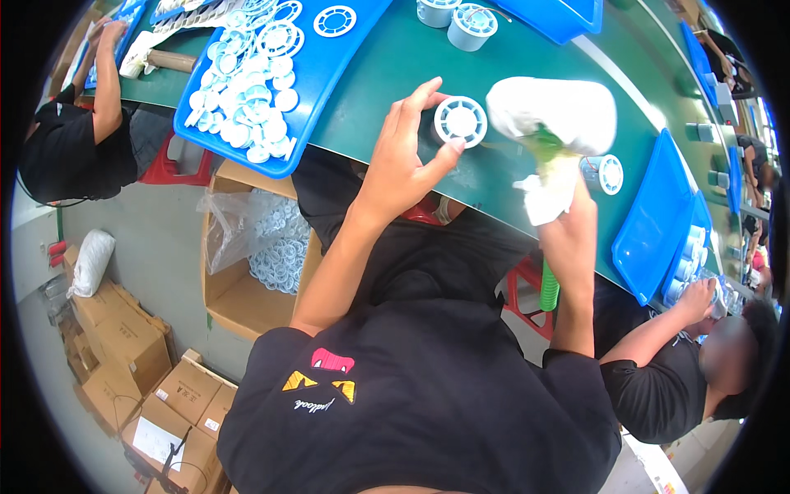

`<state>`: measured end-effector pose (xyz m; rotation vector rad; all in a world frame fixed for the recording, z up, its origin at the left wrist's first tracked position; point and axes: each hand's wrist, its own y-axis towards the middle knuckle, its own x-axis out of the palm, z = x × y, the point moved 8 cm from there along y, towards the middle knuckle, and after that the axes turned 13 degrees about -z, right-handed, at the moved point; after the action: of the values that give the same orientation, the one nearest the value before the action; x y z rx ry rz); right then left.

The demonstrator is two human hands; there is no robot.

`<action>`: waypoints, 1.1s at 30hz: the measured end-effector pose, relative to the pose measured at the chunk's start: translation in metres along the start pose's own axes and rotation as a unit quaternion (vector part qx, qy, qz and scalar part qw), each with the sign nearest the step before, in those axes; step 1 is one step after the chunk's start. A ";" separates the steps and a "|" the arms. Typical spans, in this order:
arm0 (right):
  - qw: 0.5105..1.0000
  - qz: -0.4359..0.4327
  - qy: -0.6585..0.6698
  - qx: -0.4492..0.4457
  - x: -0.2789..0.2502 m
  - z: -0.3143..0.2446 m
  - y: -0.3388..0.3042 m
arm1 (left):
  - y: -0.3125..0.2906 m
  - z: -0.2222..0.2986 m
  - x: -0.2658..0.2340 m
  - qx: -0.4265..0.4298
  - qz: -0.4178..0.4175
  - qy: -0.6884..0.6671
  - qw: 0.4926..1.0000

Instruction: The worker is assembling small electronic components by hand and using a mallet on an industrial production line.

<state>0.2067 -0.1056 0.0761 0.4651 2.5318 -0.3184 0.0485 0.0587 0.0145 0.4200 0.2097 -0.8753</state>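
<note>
My left hand [403,156] steadies a round white plastic housing [460,122] on the green table, thumb and fingers on either side of it. A slotted ring with a solid centre forms its top. To the right of it, my right hand [568,235] grips a mallet [553,115] whose head is wrapped in white cloth, with a green handle end [549,288] showing below the fist. The mallet head is raised beside the housing, apart from it and slightly blurred. Another white housing [610,174] lies on its side right of the mallet.
A blue tray [311,123] of loose white discs and slotted rings lies at the left. Two housings [472,28] stand at the back near a blue bin [568,16]. Blue trays [650,218] lie at the right. Co-workers sit on both sides. A carton [239,300] of rings stands below.
</note>
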 end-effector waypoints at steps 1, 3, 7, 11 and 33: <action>0.999 0.023 0.023 0.002 -0.005 -0.001 -0.004 | 0.000 -0.001 -0.002 -0.002 0.002 0.001 1.000; 0.995 0.077 0.057 -0.006 -0.010 0.002 -0.014 | 0.004 0.005 -0.002 0.029 0.002 0.024 0.999; 0.996 0.018 -0.080 -0.029 0.013 0.003 0.000 | 0.001 0.002 0.002 0.010 -0.005 0.034 0.999; 0.996 0.073 0.022 -0.037 -0.004 -0.011 -0.002 | 0.001 0.007 0.000 0.024 0.020 0.052 0.998; 0.998 -0.044 -0.034 -0.003 0.012 0.001 0.034 | 0.002 0.000 -0.002 -0.019 0.006 -0.043 0.999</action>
<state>0.2104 -0.0718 0.0644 0.3337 2.4900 -0.3529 0.0490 0.0610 0.0152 0.3470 0.1454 -0.8746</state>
